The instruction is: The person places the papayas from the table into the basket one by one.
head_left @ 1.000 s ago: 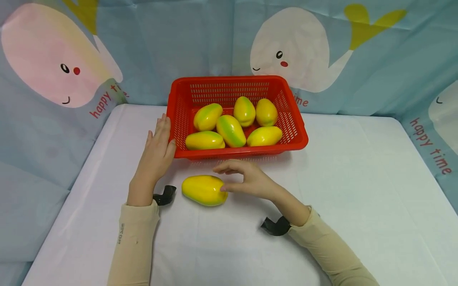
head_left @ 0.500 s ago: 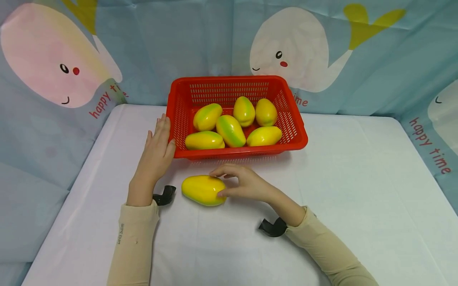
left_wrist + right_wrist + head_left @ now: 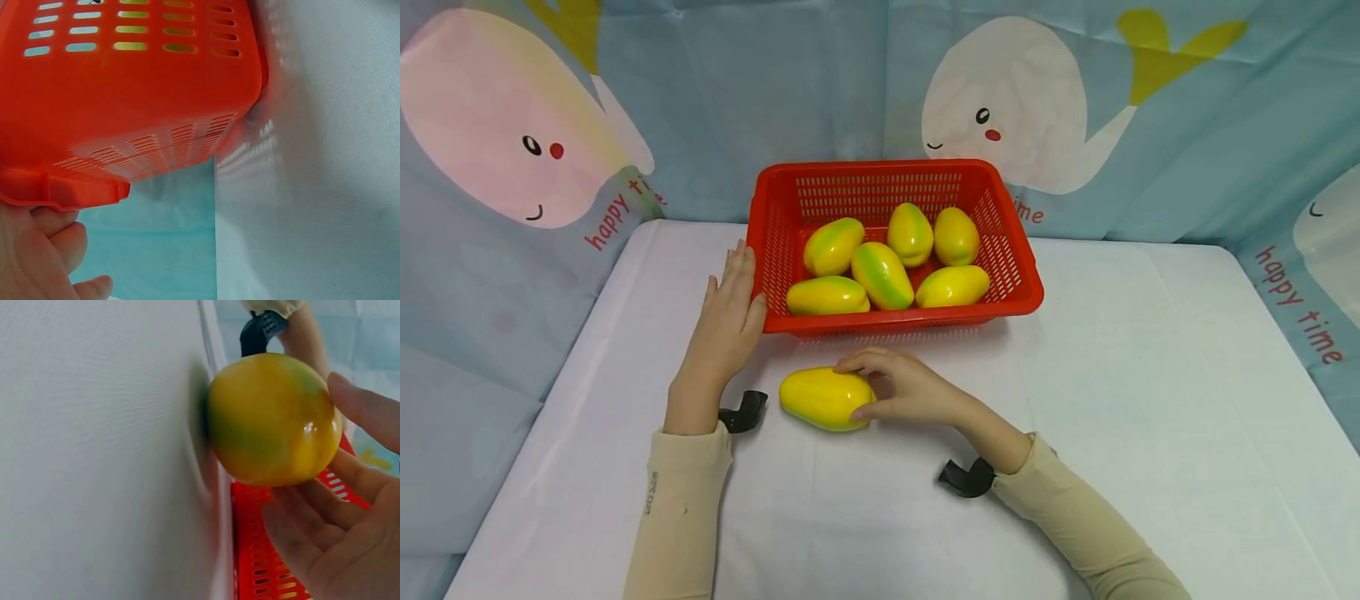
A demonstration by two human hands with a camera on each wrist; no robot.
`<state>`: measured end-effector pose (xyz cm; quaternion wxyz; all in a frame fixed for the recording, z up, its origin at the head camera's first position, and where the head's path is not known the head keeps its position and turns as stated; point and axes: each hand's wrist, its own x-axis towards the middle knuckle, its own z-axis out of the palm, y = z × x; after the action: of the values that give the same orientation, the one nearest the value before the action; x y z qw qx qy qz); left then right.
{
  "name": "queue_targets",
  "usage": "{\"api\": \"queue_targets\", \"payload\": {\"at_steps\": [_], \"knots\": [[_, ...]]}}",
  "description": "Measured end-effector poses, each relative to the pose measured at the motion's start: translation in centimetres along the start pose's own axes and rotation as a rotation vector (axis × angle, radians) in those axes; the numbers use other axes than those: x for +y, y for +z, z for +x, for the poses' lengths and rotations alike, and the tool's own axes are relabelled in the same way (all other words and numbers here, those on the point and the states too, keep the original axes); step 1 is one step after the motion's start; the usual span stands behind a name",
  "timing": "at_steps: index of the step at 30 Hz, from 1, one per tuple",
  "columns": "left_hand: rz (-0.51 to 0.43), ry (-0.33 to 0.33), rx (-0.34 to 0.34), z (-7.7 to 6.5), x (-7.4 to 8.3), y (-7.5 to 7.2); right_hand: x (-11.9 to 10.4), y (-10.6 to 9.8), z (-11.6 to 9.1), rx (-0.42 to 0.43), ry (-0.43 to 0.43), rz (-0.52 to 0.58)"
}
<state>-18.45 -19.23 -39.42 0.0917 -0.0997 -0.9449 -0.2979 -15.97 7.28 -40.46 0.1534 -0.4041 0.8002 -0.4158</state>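
Observation:
A yellow papaya (image 3: 820,398) lies on the white table in front of the red basket. My right hand (image 3: 910,387) holds its right end, with the thumb on the near side and the fingers on the far side. In the right wrist view, the papaya (image 3: 272,419) shows green patches, and the fingers pass partly behind it. At the left end of the red basket (image 3: 895,318), my left hand (image 3: 718,329) rests with its fingers straight along the rim. The left wrist view shows those fingers at the basket's rim (image 3: 69,197).
Inside the basket lie several more yellow-green papayas (image 3: 883,275). A blue curtain (image 3: 790,83) with whale prints hangs behind the table (image 3: 1150,375). Black camera mounts (image 3: 970,477) stick out from both wrists.
My right hand has moved slightly left and toward me, and its fingers have come onto the papaya's right end. The left hand and the basket stay in place.

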Motion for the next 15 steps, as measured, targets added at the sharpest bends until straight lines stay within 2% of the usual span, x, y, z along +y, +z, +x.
{"api": "queue_targets", "payload": {"at_steps": [15], "knots": [[-0.006,0.009,-0.002,0.07,-0.02,0.06,0.73,0.80,0.05,-0.084,0.079,-0.021]]}}
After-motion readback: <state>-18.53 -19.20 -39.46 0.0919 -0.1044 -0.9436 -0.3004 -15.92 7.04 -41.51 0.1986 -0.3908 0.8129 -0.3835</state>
